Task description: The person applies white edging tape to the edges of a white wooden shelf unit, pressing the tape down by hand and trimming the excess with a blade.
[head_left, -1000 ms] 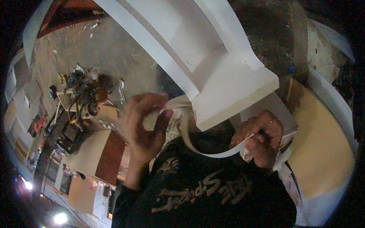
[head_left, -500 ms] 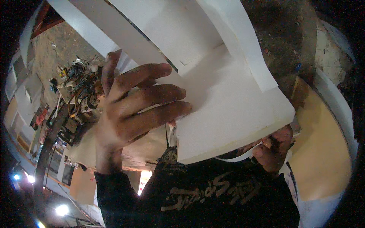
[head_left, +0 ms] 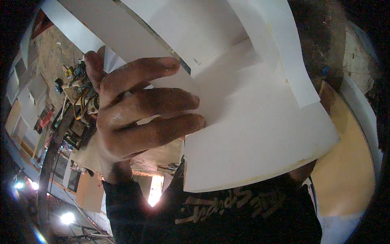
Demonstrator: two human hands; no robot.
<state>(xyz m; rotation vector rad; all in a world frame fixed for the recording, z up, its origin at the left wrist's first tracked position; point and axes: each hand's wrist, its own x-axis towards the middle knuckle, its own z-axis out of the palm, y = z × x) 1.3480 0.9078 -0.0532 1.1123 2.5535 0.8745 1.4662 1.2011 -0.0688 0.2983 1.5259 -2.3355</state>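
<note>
Close in front of my chest is a large white panelled piece (head_left: 256, 134), with a slightly curved near edge marked by yellowish streaks. A raised flat strip (head_left: 126, 34) runs along its left side, and a curved white strip (head_left: 284, 57) along its right. My left hand (head_left: 138, 110) grips the left side: several fingers reach over onto the white face, while the thumb is at the strip's outer side. Only a small part of my right hand (head_left: 301, 173) shows, below the piece's near right edge. Its fingers are hidden behind the piece.
A tangle of wires and machine parts (head_left: 83, 95) lies at the left. Farther left, several flat pale boards (head_left: 36, 95) are on the floor. A tan curved board (head_left: 345, 158) stands at the right, beside a pale panel (head_left: 361, 110). Bright lamps (head_left: 67, 218) glow at the lower left.
The white piece has come lower and nearer, its right side shifting right. My left hand has moved slightly left with it. My right hand's fingers, seen below the edge before, are now covered.
</note>
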